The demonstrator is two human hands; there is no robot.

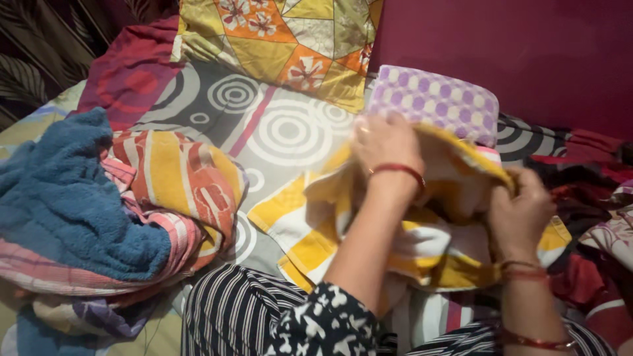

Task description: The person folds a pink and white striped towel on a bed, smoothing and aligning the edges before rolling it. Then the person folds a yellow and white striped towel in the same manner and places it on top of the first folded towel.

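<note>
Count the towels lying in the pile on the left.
3 visible: blue towel on top, orange-yellow striped towel beside it, pink striped towel underneath. More may be hidden below.

A maroon wall [514, 59] rises behind the circle-patterned bedsheet [277, 132].

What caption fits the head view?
Both hands grip a yellow-and-white checked towel over a bed.
</note>
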